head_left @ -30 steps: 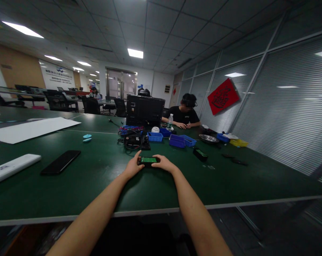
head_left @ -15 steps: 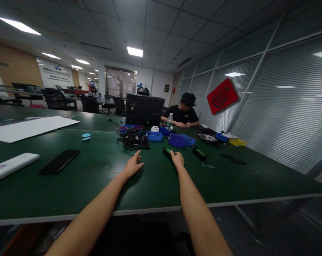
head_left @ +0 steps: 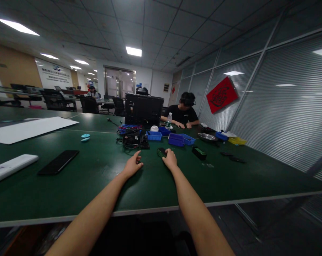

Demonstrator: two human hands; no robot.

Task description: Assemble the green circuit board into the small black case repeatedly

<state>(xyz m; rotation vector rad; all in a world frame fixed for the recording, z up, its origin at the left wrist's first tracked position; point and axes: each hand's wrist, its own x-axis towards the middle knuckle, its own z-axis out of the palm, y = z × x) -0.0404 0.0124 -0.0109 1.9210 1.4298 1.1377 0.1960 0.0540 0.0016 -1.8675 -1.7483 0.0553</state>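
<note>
My right hand (head_left: 170, 160) grips a small black box with green markings (head_left: 161, 153), its fingers around the near right side and hiding part of it. The box is low over or on the green tabletop (head_left: 155, 188); I cannot tell which. To the left, my left hand (head_left: 133, 164) rests at the table with thumb and index finger apart, and I see nothing held in it. A second black box with a green top (head_left: 199, 153) lies to the right of my right hand. Beside it are small clear bits (head_left: 210, 165).
Ahead stand a black monitor (head_left: 144, 109), a black device with cables (head_left: 131, 139), a baseball (head_left: 154, 128), blue bins (head_left: 176, 139) and a bottle (head_left: 169, 120). A metal bowl (head_left: 207, 136) is right. Leftward lie a black phone (head_left: 58, 162) and white case (head_left: 12, 168). A person (head_left: 182, 112) sits opposite.
My right hand has shifted left with the black box, which now shows its green markings at a different tilt. My left hand stays about where it was.
</note>
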